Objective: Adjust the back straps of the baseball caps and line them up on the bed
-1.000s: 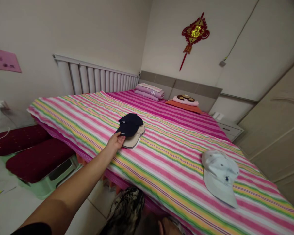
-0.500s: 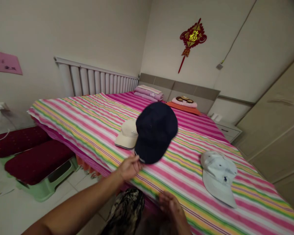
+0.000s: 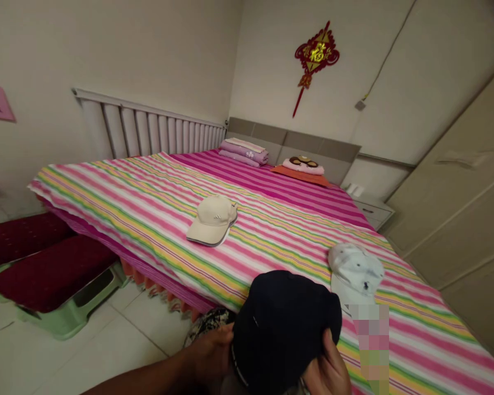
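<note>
A dark navy baseball cap (image 3: 286, 323) is held between both hands, low in front of me at the bed's near edge. My left hand (image 3: 214, 351) grips its left side by the brim, with the fingertips partly hidden behind it. My right hand (image 3: 329, 367) closes on the cap's right side, thumb on the outside. On the striped bedsheet (image 3: 148, 219) lies a beige cap (image 3: 214, 216), beyond and left of the navy one. A white cap (image 3: 356, 271) rests to the right, its brim partly covered by a blurred patch of pixels.
Two stools with dark red covers, the nearer a green-legged stool (image 3: 57, 274), stand on the tiled floor at left. Folded bedding (image 3: 243, 152) lies near the headboard (image 3: 296, 145). A radiator (image 3: 148, 123) runs along the left wall. A wardrobe (image 3: 456, 219) stands at right.
The navy cap has come down and toward me from above the bed. My right hand, free before, now holds it too. The beige cap is fully uncovered.
</note>
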Tool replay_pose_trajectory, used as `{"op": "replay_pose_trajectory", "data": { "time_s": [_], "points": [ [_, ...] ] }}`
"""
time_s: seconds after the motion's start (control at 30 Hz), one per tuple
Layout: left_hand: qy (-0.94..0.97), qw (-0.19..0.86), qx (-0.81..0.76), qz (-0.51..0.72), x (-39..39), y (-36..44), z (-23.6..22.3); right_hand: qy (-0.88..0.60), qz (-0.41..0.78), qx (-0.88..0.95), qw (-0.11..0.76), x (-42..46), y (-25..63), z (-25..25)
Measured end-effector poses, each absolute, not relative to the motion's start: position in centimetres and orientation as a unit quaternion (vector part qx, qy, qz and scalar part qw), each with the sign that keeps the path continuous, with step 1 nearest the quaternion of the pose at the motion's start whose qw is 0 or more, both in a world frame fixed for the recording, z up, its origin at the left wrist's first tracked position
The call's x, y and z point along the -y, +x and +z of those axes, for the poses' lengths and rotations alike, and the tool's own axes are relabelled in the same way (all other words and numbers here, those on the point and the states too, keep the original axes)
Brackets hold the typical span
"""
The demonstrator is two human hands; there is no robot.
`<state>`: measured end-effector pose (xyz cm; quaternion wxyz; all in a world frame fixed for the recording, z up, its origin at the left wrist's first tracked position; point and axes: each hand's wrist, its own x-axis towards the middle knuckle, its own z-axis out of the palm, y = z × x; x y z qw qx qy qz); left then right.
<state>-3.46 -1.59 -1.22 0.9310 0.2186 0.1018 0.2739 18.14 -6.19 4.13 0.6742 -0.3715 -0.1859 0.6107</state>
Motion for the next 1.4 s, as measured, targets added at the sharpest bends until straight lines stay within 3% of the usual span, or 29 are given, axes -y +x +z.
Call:
{"op": "replay_pose_trajectory", "data": {
  "time_s": [0.33, 0.67, 1.0, 1.4],
  "points": [
    [0.249, 0.929, -0.075, 0.262, -3.3, -2.9, 2.0, -0.398, 0.637, 0.221, 0.622, 7.9, 18.3, 4.6],
    [0.271, 0.917, -0.021, 0.292, -3.9, -3.3, 6.0, -0.381, 0.598, 0.215, 0.671, 8.8, 19.5, 4.6],
    [0.268, 0.922, 0.032, 0.276, -4.2, -4.0, 6.4, -0.306, 0.624, 0.208, 0.688, 8.9, 20.0, 5.2],
    [0.36, 0.893, -0.088, 0.255, -3.9, -3.7, 8.4, -0.353, 0.654, 0.228, 0.629, 10.4, 19.2, 7.6]
  ]
}}
